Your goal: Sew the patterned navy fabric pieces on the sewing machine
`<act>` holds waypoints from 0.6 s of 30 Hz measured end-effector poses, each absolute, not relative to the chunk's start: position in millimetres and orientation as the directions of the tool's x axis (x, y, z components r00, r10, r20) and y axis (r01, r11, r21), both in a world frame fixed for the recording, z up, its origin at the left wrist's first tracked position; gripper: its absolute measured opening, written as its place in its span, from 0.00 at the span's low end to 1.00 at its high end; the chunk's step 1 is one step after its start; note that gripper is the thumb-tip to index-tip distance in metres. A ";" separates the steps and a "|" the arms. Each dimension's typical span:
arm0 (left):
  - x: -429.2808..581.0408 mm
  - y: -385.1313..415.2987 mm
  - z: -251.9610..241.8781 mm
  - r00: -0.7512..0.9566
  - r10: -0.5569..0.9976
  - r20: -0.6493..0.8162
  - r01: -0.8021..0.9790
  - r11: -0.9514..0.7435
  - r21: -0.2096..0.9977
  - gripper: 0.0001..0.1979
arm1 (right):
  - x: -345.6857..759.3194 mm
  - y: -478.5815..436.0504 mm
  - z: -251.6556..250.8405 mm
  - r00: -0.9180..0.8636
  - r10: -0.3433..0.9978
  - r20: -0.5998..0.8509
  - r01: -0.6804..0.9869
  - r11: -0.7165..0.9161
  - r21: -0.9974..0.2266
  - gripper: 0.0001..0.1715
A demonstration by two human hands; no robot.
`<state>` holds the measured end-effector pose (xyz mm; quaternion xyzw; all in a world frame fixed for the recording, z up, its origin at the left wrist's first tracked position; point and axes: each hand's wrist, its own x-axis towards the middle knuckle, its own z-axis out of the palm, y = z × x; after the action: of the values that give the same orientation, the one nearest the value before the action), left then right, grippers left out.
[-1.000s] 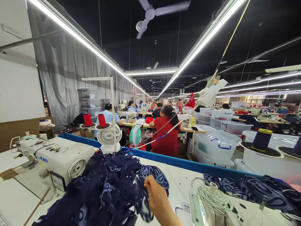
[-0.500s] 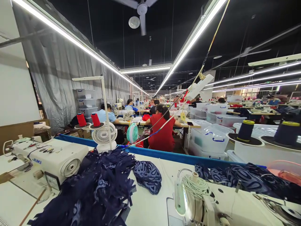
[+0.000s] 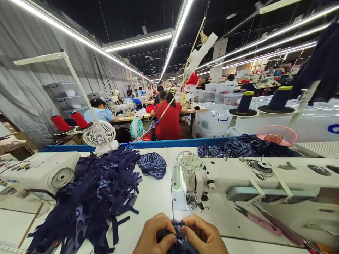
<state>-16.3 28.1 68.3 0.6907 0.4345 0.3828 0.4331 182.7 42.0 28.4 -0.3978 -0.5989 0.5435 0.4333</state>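
Note:
Both my hands are at the bottom middle of the head view, close together in front of a white sewing machine (image 3: 238, 176). My left hand (image 3: 156, 233) pinches a piece of dark navy patterned fabric (image 3: 178, 229) between thumb and fingers. From the other side, my right hand (image 3: 202, 234) grips the same fabric. The cloth's lower part runs out of view below. Just beyond my hands are the needle and presser foot area (image 3: 193, 201). To the left lies a big heap of navy fabric pieces (image 3: 97, 194), with a folded patterned piece (image 3: 153, 165) behind it.
Pink-handled snips (image 3: 262, 220) and scissors (image 3: 283, 227) lie right of my hands. A second sewing machine (image 3: 39, 171) stands left. More navy patterned fabric (image 3: 238, 145) lies behind my machine, near a pink basket (image 3: 277, 135). A white fan (image 3: 99, 134) and a co-worker in red (image 3: 168, 120) are beyond.
The view has tilted down and turned right. My two hands, holding the navy fabric, have come into view at the bottom, and more of the near machine shows.

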 end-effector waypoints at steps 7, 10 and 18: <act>-8.7 22.6 68.6 0.271 0.963 0.011 0.208 -0.070 0.976 0.11 | 179.7 30.5 42.8 -0.249 0.965 0.081 -0.113 0.054 -0.992 0.25; -5.9 25.0 63.7 0.263 0.964 -0.031 0.272 -0.043 0.961 0.13 | 179.9 28.7 40.8 -0.250 0.967 0.048 -0.126 0.017 -0.992 0.25; -5.2 23.4 53.2 0.226 0.970 -0.089 0.296 0.018 0.955 0.16 | 184.7 27.1 33.7 -0.275 0.961 0.012 -0.091 -0.013 -0.996 0.19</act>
<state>-5.2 23.4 53.2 0.6106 0.5186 0.3437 0.4900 184.7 27.1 33.7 -0.4024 -0.5410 0.5870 0.4481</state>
